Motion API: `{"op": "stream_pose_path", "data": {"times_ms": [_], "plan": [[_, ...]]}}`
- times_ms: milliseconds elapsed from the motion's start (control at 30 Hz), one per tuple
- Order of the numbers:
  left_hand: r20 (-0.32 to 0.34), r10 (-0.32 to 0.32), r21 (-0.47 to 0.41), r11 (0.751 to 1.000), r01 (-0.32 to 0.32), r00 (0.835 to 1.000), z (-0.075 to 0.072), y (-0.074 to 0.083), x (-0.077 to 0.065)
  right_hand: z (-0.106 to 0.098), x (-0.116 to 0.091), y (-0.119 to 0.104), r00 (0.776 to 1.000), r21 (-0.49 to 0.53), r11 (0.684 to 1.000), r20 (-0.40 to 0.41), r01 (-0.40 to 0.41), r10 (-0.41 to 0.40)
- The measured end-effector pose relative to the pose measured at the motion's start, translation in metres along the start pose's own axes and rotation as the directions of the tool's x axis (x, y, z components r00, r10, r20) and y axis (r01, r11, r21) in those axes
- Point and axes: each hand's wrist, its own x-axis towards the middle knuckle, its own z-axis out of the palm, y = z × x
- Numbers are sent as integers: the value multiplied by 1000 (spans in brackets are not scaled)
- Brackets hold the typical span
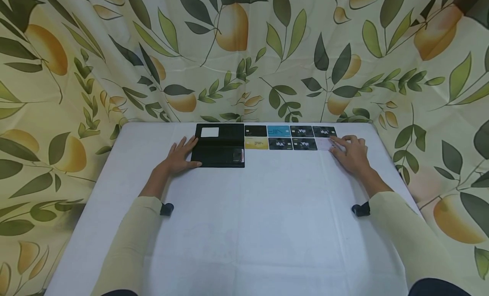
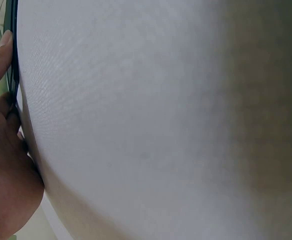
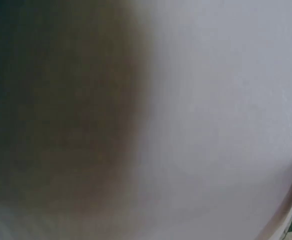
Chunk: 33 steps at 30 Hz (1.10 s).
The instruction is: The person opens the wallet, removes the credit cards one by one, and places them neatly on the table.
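A black card wallet (image 1: pixel 217 140) lies unfolded at the table's far side, a white patch on its upper half and a small clear window on its lower half. My left hand (image 1: pixel 179 155) rests against its left edge, fingers spread and thumb on the lower corner. To the wallet's right, cards lie in two rows. The far row has a blue card (image 1: pixel 278 131) among black ones; a gold card (image 1: pixel 256 143) starts the near row. At that row's right end, my right hand (image 1: pixel 351 155) holds a pale card (image 1: pixel 323 144) between thumb and fingers, partly covering it.
Black cards marked "Vip" (image 1: pixel 303 144) sit edge to edge in both rows. A white cloth covers the table (image 1: pixel 244 228). Behind it hangs a curtain (image 1: pixel 282 75) printed with fruit and leaves. The right wrist view shows mostly blurred sleeve and white cloth.
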Motion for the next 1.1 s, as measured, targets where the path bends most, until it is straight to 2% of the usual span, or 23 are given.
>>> {"op": "stream_pose_path", "data": {"times_ms": [133,367,700,1100], "plan": [[-8,3,3,1000,-3,1000,1,2,0,4,1,-5,999,39,999,-31,17,-15],[-21,14,7,1000,-14,1000,1,4,-3,10,2,-21,1000,88,996,-8,31,-30],[-10,20,8,1000,-19,1000,-3,5,-4,19,9,-61,995,121,987,-3,103,-104],[-5,17,1,1000,-17,1000,-2,5,-4,30,11,-106,977,150,965,-7,214,-215]]}}
